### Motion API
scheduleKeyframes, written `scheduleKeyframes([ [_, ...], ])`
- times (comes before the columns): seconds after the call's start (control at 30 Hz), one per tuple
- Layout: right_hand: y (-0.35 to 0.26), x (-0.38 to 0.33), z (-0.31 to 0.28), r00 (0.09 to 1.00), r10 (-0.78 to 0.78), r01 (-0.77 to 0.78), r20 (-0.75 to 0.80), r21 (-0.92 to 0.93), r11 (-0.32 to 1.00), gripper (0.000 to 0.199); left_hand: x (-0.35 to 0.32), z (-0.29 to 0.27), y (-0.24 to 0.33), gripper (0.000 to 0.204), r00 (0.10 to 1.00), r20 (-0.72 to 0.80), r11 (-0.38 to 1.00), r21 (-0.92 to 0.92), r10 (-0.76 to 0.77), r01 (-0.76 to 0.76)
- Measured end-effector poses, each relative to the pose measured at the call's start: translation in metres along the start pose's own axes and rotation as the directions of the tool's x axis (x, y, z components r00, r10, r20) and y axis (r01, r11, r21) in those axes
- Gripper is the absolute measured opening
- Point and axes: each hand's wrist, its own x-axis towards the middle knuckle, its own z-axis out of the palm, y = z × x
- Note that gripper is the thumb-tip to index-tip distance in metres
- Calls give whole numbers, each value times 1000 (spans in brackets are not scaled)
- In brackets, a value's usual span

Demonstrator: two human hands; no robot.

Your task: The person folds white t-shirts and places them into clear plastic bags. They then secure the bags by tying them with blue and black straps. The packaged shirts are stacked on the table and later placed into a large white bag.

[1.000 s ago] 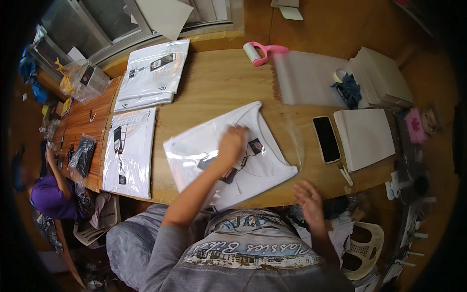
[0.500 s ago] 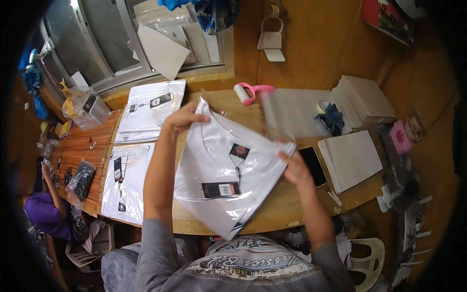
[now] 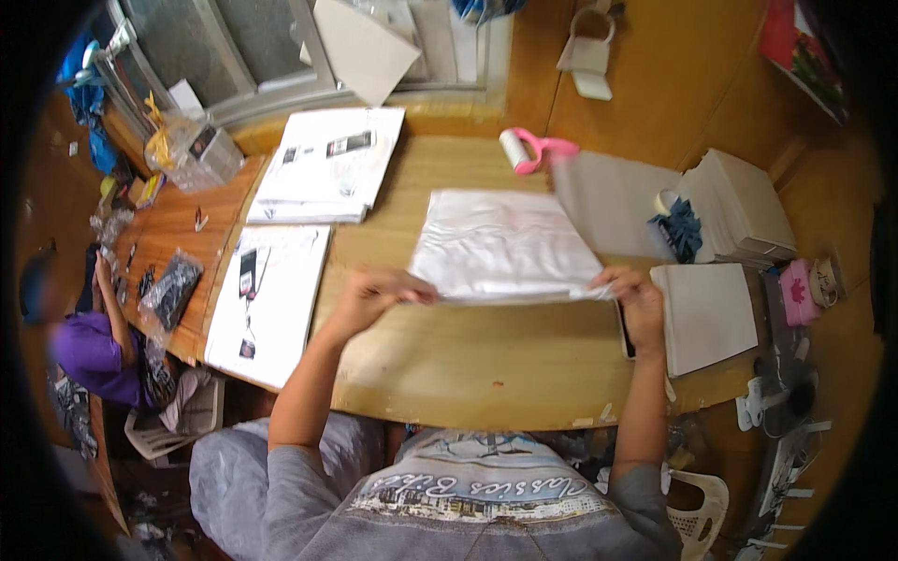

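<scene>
White folded garment in a clear plastic bag [image 3: 500, 245] is held flat above the wooden counter [image 3: 468, 365], near its middle. Left hand [image 3: 369, 294] has its fingers pinched shut on the bag's near left corner, right hand [image 3: 631, 297] grips the near right corner. Pink lint roller [image 3: 531, 151] sits just behind it, and a stack of bagged shirts [image 3: 327, 164] lies off to the left.

Likely garment-packing workshop: stacked bagged shirts [image 3: 327, 164].
</scene>
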Motion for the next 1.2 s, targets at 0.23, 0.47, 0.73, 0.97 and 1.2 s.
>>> scheduleKeyframes([
  [0.23,58,-95,-8,943,229,-66,242,-539,840,15,-101,50,-77,26,997,-81,977,213,-12,29],
  [0.47,76,-52,133,883,417,-363,216,-249,898,11,-92,77,-67,51,574,-79,571,-281,-815,771],
  [0.73,88,-64,200,838,399,-196,371,-479,856,18,-103,77,-78,57,611,-134,623,-257,-780,739],
  [0.97,87,-75,205,881,286,-42,377,-541,840,17,-102,78,-76,69,606,-126,618,-165,-786,768],
  [1.2,82,-87,182,886,133,45,445,-368,929,14,-101,84,-82,70,615,-181,641,-189,-767,744],
])
